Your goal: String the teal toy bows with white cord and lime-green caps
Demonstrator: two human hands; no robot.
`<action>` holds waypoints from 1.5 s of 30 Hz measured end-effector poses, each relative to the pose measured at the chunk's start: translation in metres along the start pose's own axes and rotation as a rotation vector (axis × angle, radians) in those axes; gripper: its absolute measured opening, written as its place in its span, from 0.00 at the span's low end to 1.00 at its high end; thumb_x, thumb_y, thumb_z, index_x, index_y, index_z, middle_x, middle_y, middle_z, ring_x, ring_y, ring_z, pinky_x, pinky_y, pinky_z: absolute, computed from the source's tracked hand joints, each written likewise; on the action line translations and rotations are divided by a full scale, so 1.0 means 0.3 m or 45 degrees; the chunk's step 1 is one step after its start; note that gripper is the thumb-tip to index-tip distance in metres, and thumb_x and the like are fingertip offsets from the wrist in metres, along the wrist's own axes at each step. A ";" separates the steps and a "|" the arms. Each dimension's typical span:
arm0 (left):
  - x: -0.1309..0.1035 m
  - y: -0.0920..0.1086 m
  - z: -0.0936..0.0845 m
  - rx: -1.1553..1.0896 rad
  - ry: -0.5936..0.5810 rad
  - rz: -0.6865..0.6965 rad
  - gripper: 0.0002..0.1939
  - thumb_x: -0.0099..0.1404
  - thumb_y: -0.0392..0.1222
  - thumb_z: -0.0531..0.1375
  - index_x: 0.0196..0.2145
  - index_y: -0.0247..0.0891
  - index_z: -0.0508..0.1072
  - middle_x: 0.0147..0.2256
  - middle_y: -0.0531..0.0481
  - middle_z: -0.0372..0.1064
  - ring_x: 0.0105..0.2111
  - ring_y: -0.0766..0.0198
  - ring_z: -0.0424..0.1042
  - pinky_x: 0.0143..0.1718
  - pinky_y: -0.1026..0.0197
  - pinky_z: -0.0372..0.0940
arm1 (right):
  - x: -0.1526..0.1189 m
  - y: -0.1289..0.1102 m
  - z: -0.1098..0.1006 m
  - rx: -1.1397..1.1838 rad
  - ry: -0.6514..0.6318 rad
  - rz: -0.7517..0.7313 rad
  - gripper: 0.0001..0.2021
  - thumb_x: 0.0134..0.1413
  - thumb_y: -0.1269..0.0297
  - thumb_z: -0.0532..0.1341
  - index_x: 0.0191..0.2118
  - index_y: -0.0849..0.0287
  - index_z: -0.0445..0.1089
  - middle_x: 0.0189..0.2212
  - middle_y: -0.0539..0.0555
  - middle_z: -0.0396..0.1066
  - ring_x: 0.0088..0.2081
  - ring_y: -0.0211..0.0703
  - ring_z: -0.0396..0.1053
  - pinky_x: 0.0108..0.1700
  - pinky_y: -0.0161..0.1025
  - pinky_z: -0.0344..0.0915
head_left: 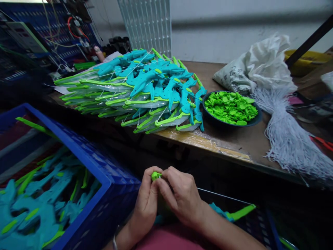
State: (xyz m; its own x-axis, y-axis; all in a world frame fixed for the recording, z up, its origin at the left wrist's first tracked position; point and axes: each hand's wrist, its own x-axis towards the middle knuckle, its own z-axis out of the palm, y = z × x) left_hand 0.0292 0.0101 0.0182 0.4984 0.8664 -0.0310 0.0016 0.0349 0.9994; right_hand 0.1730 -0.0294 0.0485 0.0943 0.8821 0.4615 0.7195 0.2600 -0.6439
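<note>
A small bright green plastic piece is pinched between my two hands, low in the middle of the head view. My left hand holds it from the left, thumb and forefinger closed round it. Against its right side press the fingertips of my right hand. A white string runs from behind my right hand to the green tip of a teal and green toy bow, mostly hidden under my right forearm.
Teal and green bows are piled on the table. Beside them stand a dark bowl of green pieces, a white string bundle and white sacks. A blue crate with more bows is at left.
</note>
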 end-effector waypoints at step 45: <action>0.074 -0.021 -0.006 -0.340 -0.152 0.075 0.04 0.72 0.39 0.61 0.36 0.39 0.74 0.35 0.53 0.65 0.25 0.71 0.67 0.26 0.67 0.63 | 0.024 0.054 0.000 1.571 -0.202 0.875 0.18 0.52 0.54 0.72 0.29 0.58 0.65 0.19 0.48 0.73 0.20 0.42 0.75 0.24 0.33 0.70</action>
State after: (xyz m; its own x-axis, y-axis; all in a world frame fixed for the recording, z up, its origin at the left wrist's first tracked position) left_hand 0.0386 0.0301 0.0113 0.5895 0.8065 0.0449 -0.2504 0.1295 0.9594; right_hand 0.1852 -0.0189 0.0413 0.0371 0.9838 -0.1752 -0.4971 -0.1339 -0.8573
